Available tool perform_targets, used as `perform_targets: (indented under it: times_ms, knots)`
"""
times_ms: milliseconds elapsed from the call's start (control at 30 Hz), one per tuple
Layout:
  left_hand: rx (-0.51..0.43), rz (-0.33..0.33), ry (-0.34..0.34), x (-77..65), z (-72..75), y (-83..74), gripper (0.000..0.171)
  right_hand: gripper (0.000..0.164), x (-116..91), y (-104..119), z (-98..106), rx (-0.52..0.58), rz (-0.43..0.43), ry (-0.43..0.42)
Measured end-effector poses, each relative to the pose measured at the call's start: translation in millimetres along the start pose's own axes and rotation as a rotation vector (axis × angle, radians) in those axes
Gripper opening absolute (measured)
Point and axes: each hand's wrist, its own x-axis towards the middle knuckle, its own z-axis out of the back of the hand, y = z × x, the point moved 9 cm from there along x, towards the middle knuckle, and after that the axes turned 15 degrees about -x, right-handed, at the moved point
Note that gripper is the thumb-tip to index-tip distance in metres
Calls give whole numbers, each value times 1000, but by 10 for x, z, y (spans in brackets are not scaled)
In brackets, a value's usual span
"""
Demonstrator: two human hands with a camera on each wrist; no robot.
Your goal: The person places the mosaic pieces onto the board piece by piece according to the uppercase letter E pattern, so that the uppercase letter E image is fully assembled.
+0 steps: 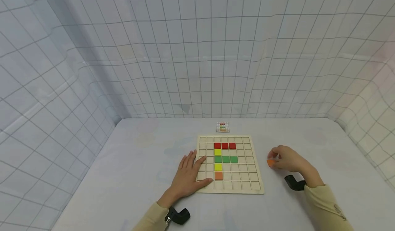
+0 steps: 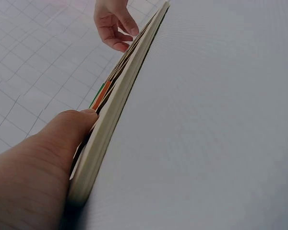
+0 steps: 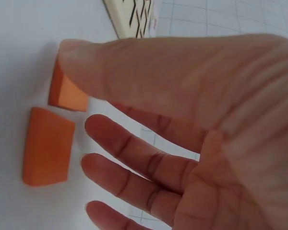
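Note:
My left hand lies with spread fingers over the left edge of a wooden grid board, its thumb along the board's front edge in the left wrist view. Three red tiles, two yellow tiles, three green tiles and one orange tile sit in the grid. Right of the board, my right hand pinches an orange block, thumb tip on its top end; the index fingertip is hidden behind the thumb. A second orange block lies beside it, below the other curled fingers.
A small card with a coloured grid pattern lies behind the board. The white table is bounded by grid-patterned cloth walls at the back and both sides. Black wrist devices sit on both forearms.

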Motion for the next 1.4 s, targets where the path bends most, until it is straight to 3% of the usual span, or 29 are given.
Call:
perform_targets:
  times_ms: [833, 967, 1133, 1267, 1400]
  knots:
    - [10, -11, -9, -4, -13, -4, 81, 23, 42, -40, -100, 88, -97, -51]
    - [8, -15, -12, -3, -17, -3, 81, 19, 56, -31, -86, 99, -81, -85]
    - [15, -8, -11, -6, -20, 10, 81, 17, 84, 34, -8, 105, -38, -196]
    - [6, -2, -7, -9, -12, 9, 81, 17, 110, 178, 33, 138, 6, -286]
    - [3, 1, -2, -8, -6, 4, 81, 17, 136, 402, -10, 224, 55, -294]
